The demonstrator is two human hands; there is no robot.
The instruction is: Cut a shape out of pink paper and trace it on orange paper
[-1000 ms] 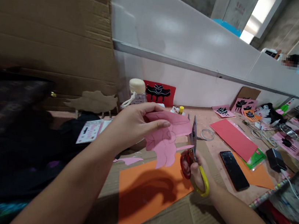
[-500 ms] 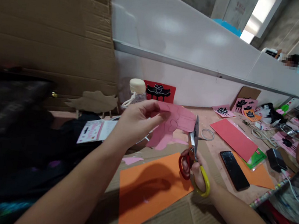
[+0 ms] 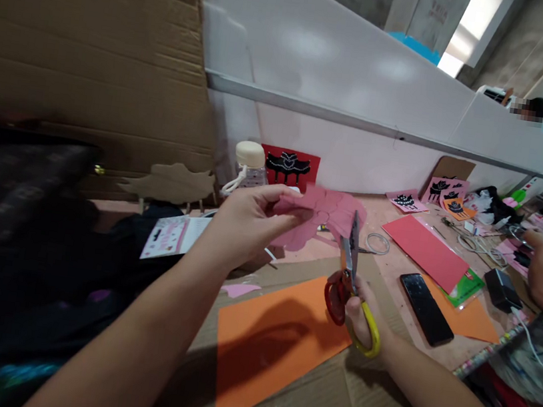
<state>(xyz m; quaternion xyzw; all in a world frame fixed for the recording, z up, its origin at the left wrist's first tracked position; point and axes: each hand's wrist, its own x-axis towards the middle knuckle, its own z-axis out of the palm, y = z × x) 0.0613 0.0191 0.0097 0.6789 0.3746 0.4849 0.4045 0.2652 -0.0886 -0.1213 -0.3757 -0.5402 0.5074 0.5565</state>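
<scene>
Between thumb and fingers, my left hand (image 3: 253, 221) pinches a pink paper sheet (image 3: 328, 211) with drawn outlines and a cut edge, held up off the table. My right hand (image 3: 360, 310) grips scissors (image 3: 350, 262) with one red and one yellow handle loop, blades pointing upward. The blades are slightly apart, at the right edge of the pink paper; whether they are biting into it I cannot tell. Below both hands an orange sheet (image 3: 274, 359) lies on cardboard (image 3: 325, 400). A small pink scrap (image 3: 240, 289) rests at its upper left edge.
A black phone (image 3: 426, 309) and a red sheet (image 3: 423, 252) lie to the right. A cream-lidded bottle (image 3: 250, 160) stands behind, beside a red card (image 3: 291, 166) with a black design. At the far right a co-worker's hand (image 3: 541, 258) is busy. A white partition (image 3: 340, 146) runs along the back.
The pink paper has turned and bunched in my left hand, its lower part lifting. The scissors stay nearly in place. The co-worker's hand at the right has shifted.
</scene>
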